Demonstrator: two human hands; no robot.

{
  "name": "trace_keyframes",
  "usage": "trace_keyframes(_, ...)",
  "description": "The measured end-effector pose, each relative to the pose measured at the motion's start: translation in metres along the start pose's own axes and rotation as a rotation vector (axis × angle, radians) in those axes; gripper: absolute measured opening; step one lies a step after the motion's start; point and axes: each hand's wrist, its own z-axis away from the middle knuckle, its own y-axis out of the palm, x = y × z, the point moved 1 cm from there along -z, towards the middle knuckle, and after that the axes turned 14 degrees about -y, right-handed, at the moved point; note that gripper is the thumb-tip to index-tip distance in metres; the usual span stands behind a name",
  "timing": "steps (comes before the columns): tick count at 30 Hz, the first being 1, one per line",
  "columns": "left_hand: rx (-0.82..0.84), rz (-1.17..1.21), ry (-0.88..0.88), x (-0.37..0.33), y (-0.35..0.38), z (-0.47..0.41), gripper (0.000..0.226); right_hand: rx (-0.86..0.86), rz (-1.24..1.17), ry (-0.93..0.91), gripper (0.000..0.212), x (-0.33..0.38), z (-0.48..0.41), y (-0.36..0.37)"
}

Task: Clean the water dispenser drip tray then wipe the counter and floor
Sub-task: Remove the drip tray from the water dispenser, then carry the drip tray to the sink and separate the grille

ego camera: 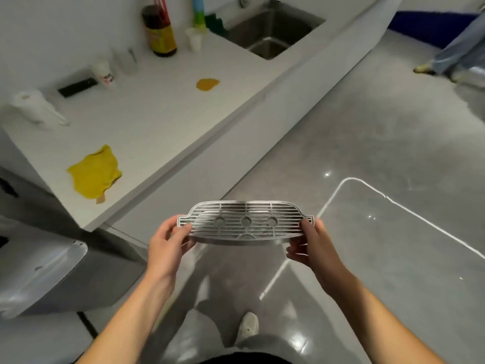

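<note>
While you stand over the grey floor [367,143], it fills the right and lower part of your view, glossy, with a white line [409,208] marked across it and light glinting off it. Your shoe [248,328] shows on it near the bottom edge, and a second person's legs [454,48] stand at the far right.

To your left runs the white counter [162,109], its front edge slanting from lower left to upper right. A steel sink [273,32] is set into its far end. Below the counter's near corner sits the grey dispenser [44,269], only partly in view.

On the counter, a crumpled yellow cloth [94,174] lies close to the near front edge. Farther along, about midway and near the front edge, is an orange-yellow spill [207,84]. Against the back wall you have a dark bottle [160,32] with a yellow label, a white cup [194,40] just beside it, a black slab [77,87], and some pale containers too blurred to name.

You hold the drip tray [245,223] level in the air over the floor, in front of the counter and clear of it, slotted grille facing up with three round holes in a row. Your left hand [168,244] is closed on its left end, thumb over the rim and fingers under. Your right hand [313,246] clamps the right end the same way.
</note>
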Motion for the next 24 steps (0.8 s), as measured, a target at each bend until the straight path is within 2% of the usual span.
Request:
trace_keyframes(4,0.105,-0.059,0.016,-0.02,0.073,-0.029,0.023,-0.108,-0.006,0.012,0.023,0.013,-0.046,-0.047)
trace_keyframes(7,0.169,-0.106,0.015,-0.038,0.124,-0.056,0.021,-0.165,-0.015,0.003,0.025,0.023,-0.085,-0.077)
trace_keyframes(12,0.227,-0.135,-0.005,-0.077,0.216,-0.116,0.026,-0.269,-0.037,-0.004,0.026,0.046,-0.157,-0.116)
trace_keyframes(15,0.208,-0.135,-0.009,-0.105,0.266,-0.148,0.026,-0.338,-0.053,0.01,0.023,0.064,-0.202,-0.135)
trace_keyframes(24,0.274,-0.231,0.048,-0.184,0.397,-0.225,0.02,-0.343,-0.131,-0.032,0.025,0.118,-0.344,-0.193)
